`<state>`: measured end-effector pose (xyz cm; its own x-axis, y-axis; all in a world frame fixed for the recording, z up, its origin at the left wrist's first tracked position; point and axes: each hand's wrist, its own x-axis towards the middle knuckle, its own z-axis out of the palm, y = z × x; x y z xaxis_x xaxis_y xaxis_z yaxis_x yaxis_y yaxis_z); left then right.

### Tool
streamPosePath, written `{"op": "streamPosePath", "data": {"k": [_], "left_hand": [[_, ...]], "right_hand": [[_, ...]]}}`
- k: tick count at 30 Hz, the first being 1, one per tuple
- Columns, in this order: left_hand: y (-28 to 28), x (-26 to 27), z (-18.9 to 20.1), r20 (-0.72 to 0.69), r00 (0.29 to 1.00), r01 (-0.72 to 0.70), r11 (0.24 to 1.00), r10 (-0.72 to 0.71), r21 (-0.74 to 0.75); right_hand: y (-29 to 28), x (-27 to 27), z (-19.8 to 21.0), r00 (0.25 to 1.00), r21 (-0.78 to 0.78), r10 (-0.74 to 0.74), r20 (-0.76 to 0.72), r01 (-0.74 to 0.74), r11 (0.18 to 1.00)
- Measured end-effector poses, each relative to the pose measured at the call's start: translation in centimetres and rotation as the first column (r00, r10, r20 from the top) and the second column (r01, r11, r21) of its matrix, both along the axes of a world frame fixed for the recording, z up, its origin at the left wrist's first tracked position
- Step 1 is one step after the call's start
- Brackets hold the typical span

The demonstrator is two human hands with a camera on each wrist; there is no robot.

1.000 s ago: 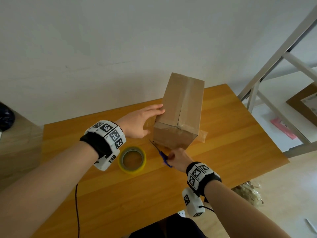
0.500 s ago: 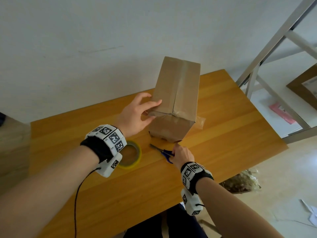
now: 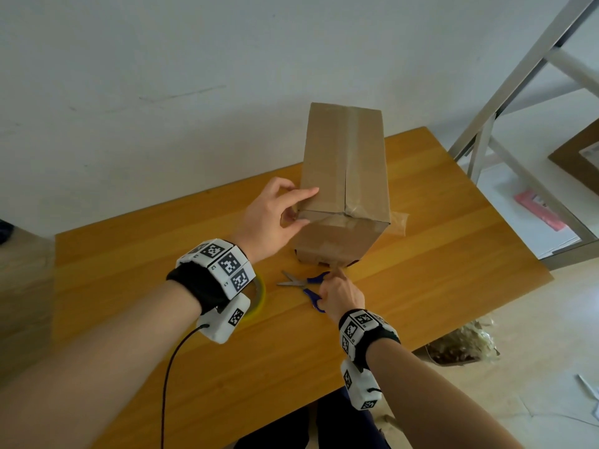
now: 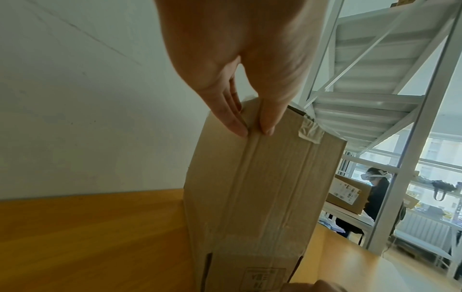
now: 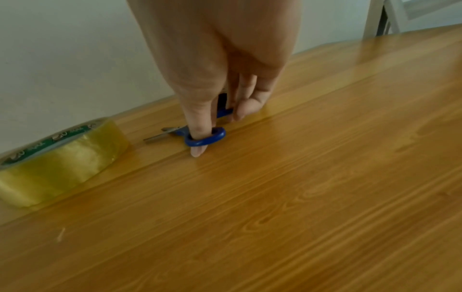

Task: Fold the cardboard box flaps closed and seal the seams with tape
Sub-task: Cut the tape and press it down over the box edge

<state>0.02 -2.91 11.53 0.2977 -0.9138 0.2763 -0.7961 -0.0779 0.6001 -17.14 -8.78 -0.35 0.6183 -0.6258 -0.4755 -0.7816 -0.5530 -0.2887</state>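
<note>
A tall cardboard box (image 3: 346, 163) stands on the wooden table (image 3: 437, 286), its top flaps folded shut and a clear tape strip (image 3: 359, 150) along the top seam. My left hand (image 3: 309, 205) pinches the box's near-left top corner, index finger on top and thumb on the front face; the left wrist view shows the hand (image 4: 253, 130) straddling that edge of the box (image 4: 262, 187). My right hand (image 3: 337, 286) holds blue-handled scissors (image 3: 308, 280) lying flat on the table before the box; the thumb passes through one loop of the scissors (image 5: 207, 138). The yellowish tape roll (image 5: 62, 158) lies left of them.
A loose tape end (image 3: 398, 222) sticks out at the box's right side. A white metal shelf frame (image 3: 505, 108) stands right of the table, and a bag of scraps (image 3: 460, 345) lies on the floor. The wall is close behind the box.
My right hand has laid the scissors down flat on the table. My left hand has shifted from the box's left side to its near top corner.
</note>
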Motion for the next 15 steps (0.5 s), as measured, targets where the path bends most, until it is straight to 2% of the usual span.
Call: {"op": "streamPosePath", "data": {"k": [9, 12, 15], "left_hand": [[-0.26, 0.22, 0.34, -0.019, 1.0, 0.002, 0.999, -0.001, 0.044], [-0.14, 0.27, 0.54, -0.021, 1.0, -0.002, 0.999, 0.003, 0.044], [-0.01, 0.26, 0.7, -0.014, 1.0, 0.0, 0.999, 0.001, 0.053]], "right_hand": [[-0.71, -0.18, 0.19, 0.988, 0.159, -0.014, 0.152, -0.01, 0.987], [-0.69, -0.3, 0.75, 0.987, 0.109, 0.029, 0.156, -0.046, 0.993], [-0.7, -0.34, 0.83, 0.988, 0.07, 0.004, 0.155, -0.015, 0.997]]}}
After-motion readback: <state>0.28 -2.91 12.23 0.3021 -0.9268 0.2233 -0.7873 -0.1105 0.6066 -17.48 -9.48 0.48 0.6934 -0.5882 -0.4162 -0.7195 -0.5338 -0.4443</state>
